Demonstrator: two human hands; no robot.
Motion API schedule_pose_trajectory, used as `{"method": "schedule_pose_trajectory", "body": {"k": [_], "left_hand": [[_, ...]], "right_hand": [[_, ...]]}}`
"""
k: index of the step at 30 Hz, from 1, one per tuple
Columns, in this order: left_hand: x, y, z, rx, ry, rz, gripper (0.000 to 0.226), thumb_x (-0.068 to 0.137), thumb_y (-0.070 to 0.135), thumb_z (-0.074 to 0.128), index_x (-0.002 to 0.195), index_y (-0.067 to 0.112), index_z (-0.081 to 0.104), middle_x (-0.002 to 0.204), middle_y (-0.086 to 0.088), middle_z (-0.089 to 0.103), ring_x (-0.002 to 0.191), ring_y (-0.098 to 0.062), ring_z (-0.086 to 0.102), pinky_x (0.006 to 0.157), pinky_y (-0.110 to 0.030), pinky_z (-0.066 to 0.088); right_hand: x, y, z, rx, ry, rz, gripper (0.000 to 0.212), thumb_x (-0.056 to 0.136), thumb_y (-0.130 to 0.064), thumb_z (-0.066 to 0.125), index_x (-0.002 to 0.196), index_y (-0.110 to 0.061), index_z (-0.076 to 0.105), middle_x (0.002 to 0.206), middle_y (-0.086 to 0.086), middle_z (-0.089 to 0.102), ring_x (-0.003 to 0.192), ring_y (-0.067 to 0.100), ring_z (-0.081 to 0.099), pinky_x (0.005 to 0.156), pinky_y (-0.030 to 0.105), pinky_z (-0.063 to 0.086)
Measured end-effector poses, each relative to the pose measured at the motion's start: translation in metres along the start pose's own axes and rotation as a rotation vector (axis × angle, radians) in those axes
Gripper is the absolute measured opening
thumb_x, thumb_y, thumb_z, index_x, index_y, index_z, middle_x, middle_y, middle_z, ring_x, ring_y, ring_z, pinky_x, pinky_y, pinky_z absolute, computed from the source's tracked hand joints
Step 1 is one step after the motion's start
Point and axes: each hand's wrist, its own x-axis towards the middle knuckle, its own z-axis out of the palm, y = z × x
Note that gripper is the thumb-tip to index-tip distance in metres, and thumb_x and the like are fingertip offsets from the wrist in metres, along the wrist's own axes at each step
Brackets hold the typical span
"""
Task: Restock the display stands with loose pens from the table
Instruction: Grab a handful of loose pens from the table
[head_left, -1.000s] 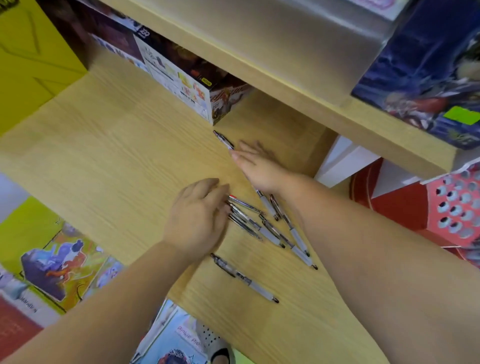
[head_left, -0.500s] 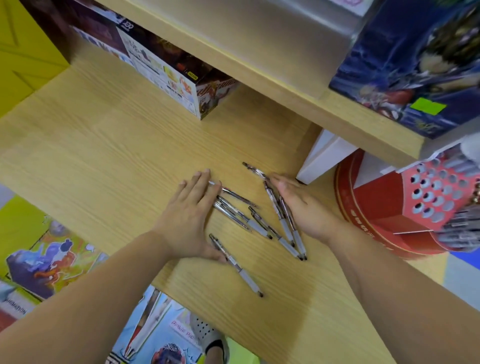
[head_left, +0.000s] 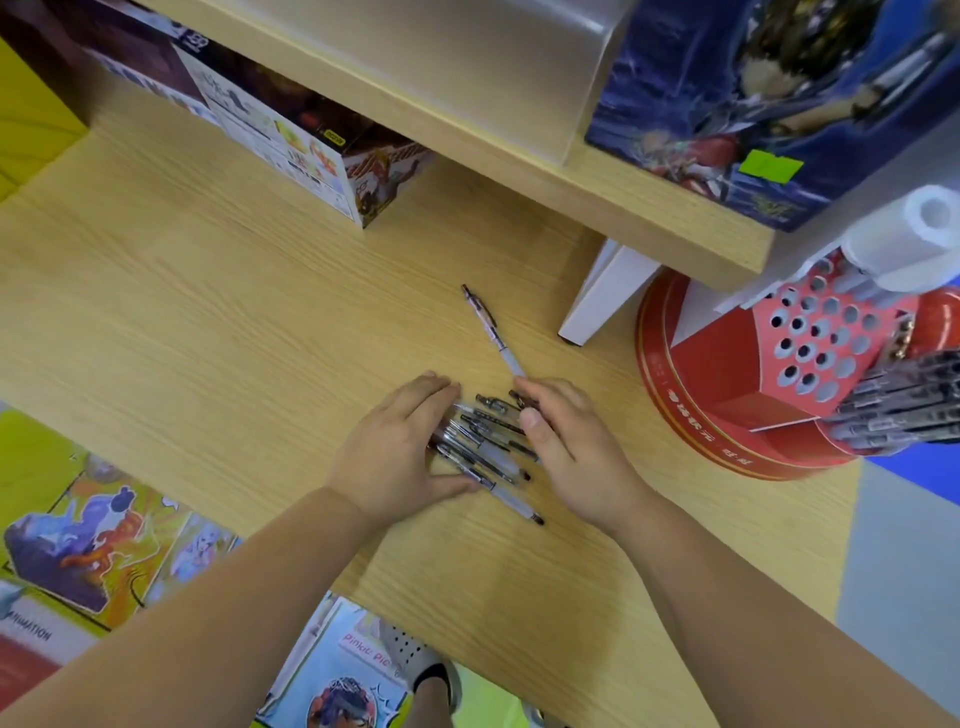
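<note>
While both hands lie flat on the wooden tabletop (head_left: 208, 312), a bundle of loose pens (head_left: 483, 441) sits squeezed between them, the pens roughly parallel with dark tips pointing toward the near right. The left hand (head_left: 395, 457) presses against the bundle's left side with fingers straight and together, its thumb stretched along the bundle's near side; it grips nothing. The right hand (head_left: 571, 452) meets the bundle's right side, fingers extended and relaxed, the thumb resting on top of the pens, with no pen pinched.

Beyond the bundle a single pen (head_left: 491, 330) lies apart on bare wood, its near end just at the right fingertips; whether it touches them cannot be told. To the right of the bundle, well apart, stands the red display stand (head_left: 810, 374), its holed face turned toward the bundle and dark pens (head_left: 898, 410) sticking out of its right side. Beyond and right of the bundle a white shelf support (head_left: 602, 296) stands on the tabletop, carrying an upper shelf (head_left: 519, 140) that overhangs the far side. Far left of the bundle a printed box (head_left: 291, 135) sits under that shelf. Left of the bundle stretches a wide run of bare wood; near of it, the tabletop's front edge runs diagonally close behind both forearms.
</note>
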Motion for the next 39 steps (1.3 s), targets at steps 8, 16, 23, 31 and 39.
{"method": "schedule_pose_trajectory", "body": {"k": [8,16,23,31,39], "left_hand": [[-0.009,-0.013,-0.001,0.092,0.062,-0.027,0.107,0.060,0.078,0.079,0.138,0.008,0.058,0.138,-0.011,0.059,0.132,-0.032,0.053,0.109,-0.053,0.045],[-0.021,-0.008,0.012,0.091,0.140,-0.015,0.087,0.071,0.068,0.079,0.129,0.005,0.065,0.128,-0.011,0.066,0.121,-0.034,0.060,0.101,-0.053,0.049],[-0.017,0.023,0.025,-0.052,0.205,-0.002,0.075,0.068,0.050,0.088,0.123,0.002,0.067,0.113,-0.012,0.068,0.102,-0.031,0.062,0.096,-0.038,0.046],[-0.007,0.035,0.011,-0.394,0.112,-0.095,0.070,0.065,0.024,0.096,0.126,0.012,0.064,0.125,-0.003,0.053,0.096,-0.011,0.064,0.084,-0.033,0.060],[-0.021,0.015,0.014,-0.037,0.255,-0.279,0.071,0.066,0.065,0.071,0.115,0.014,0.069,0.104,-0.007,0.066,0.094,-0.031,0.062,0.088,-0.046,0.052]], "right_hand": [[0.064,-0.013,-0.012,-0.257,-0.067,0.000,0.048,0.110,-0.045,0.033,0.155,-0.033,0.040,0.167,-0.010,0.026,0.154,0.013,0.012,0.123,0.037,0.006],[0.045,0.001,-0.036,-0.343,-0.084,-0.024,0.041,0.110,-0.036,0.037,0.137,-0.021,0.065,0.156,-0.007,0.046,0.147,0.019,0.033,0.122,0.043,0.022],[-0.021,0.008,-0.033,-0.254,-0.097,0.083,0.097,0.077,-0.077,0.067,0.156,-0.029,0.035,0.148,-0.016,0.040,0.141,0.010,0.030,0.119,0.035,0.024],[-0.008,0.016,-0.001,-0.664,-0.046,-0.080,0.127,0.064,-0.087,0.065,0.161,-0.017,0.022,0.147,-0.002,0.035,0.133,0.023,0.034,0.113,0.043,0.029],[-0.009,0.010,0.006,-0.730,-0.024,-0.182,0.072,0.081,-0.058,0.042,0.139,-0.016,0.053,0.120,0.004,0.053,0.108,0.026,0.052,0.094,0.043,0.049]]}}
